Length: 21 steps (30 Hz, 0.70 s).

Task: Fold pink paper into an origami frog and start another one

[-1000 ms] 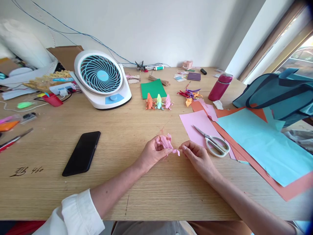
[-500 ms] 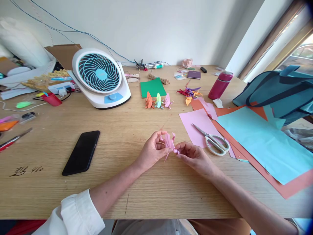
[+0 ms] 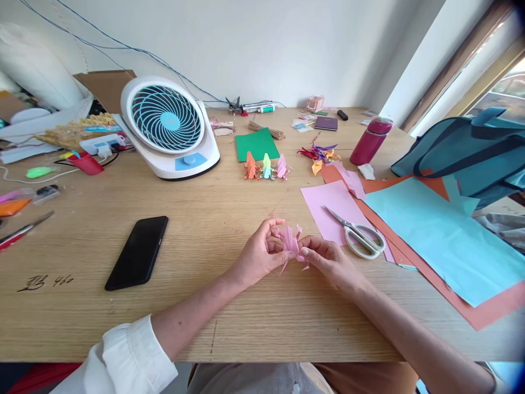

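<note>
A small pink folded-paper figure (image 3: 289, 239) is pinched at one side by the left hand (image 3: 262, 253), presumably for steadiness, and at the other by the right hand (image 3: 330, 262), above the pale wooden surface (image 3: 197, 219). White-handled metal scissors (image 3: 348, 225) lie within reach.

A white wall (image 3: 287, 49) backs the wooden table (image 3: 205, 208) (bright window (image 3: 512, 87) right).

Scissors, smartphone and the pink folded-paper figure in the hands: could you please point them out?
Scissors (image 3: 348, 225), head view: where blades meet handles.
Smartphone (image 3: 137, 253), head view: middle of its dark screen.
Pink folded-paper figure (image 3: 289, 239), head view: its body, between the hands.
</note>
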Available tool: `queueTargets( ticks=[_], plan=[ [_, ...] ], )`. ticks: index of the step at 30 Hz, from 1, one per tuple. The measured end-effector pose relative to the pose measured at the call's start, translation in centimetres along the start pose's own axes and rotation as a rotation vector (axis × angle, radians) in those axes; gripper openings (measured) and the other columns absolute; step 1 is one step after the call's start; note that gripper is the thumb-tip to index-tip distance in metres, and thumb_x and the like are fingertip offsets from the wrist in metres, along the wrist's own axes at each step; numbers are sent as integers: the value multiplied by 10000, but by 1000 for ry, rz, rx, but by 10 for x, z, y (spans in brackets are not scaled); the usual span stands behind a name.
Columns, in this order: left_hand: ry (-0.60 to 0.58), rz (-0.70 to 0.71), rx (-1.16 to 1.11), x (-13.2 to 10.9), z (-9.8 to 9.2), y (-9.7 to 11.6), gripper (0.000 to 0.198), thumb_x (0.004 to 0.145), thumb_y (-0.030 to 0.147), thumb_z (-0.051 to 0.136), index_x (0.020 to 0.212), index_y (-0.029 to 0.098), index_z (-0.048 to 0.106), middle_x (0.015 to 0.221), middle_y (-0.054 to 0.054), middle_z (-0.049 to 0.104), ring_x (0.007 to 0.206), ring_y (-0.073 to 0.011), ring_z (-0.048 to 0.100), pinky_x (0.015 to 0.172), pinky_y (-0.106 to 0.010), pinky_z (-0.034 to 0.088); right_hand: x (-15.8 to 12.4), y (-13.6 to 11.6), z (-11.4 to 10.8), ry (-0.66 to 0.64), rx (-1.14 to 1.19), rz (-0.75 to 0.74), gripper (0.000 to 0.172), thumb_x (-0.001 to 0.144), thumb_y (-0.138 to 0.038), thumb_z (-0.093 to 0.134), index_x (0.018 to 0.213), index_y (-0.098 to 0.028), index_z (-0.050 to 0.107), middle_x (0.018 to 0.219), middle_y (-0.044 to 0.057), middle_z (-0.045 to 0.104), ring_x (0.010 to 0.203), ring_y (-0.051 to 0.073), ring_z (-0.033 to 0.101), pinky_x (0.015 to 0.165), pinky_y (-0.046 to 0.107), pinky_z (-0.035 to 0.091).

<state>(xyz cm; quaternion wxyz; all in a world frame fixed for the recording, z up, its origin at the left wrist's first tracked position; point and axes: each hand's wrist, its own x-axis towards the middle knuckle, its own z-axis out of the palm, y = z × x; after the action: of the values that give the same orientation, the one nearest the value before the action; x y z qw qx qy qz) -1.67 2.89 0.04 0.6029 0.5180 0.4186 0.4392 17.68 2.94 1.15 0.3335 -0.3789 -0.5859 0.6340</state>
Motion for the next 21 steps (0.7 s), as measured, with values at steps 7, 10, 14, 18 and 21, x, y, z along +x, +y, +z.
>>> queueTargets(
  ticks=[7, 10, 14, 18, 21],
  plan=[
    [-47, -3, -72, -1, 4, 0, 644, 725, 392, 821, 1220, 219, 448, 1143, -73, 565, 776, -146, 688, 676, -268, 545, 0, -3, 1, 28, -24, 22, 353, 817, -540, 677, 789, -190, 636, 770, 9, 577, 714, 141, 480, 650, 263, 396],
    [-99, -3, -91, -3, 4, 5, 543, 788, 419, 761, 1205, 209, 483, 1093, -75, 620, 866, -173, 679, 757, -298, 547, 0, 0, -1, 91, -20, 3, 346, 811, -532, 683, 768, -193, 628, 749, -1, 554, 714, 142, 460, 662, 267, 380],
    [-139, 53, 175, -9, 5, 9, 328, 849, 334, 687, 1119, 170, 599, 981, -73, 690, 922, -193, 662, 849, -317, 516, 1, 2, -2, 167, -2, -13, 325, 814, -510, 689, 774, -192, 632, 763, -2, 549, 721, 143, 457, 678, 271, 382],
    [-56, 175, 450, -12, 6, 9, 89, 877, 245, 624, 888, 170, 670, 860, -25, 706, 810, -153, 651, 781, -260, 501, 1, 0, 1, 168, -14, -15, 341, 813, -535, 681, 783, -200, 624, 765, 4, 561, 735, 159, 484, 680, 280, 399],
    [-47, 270, 501, -12, 6, 9, 105, 889, 242, 613, 831, 174, 668, 821, -10, 699, 784, -140, 643, 768, -242, 494, 2, -3, 4, 99, -5, -50, 357, 809, -556, 679, 778, -208, 607, 796, 20, 596, 823, 194, 537, 768, 311, 437]
  ],
)
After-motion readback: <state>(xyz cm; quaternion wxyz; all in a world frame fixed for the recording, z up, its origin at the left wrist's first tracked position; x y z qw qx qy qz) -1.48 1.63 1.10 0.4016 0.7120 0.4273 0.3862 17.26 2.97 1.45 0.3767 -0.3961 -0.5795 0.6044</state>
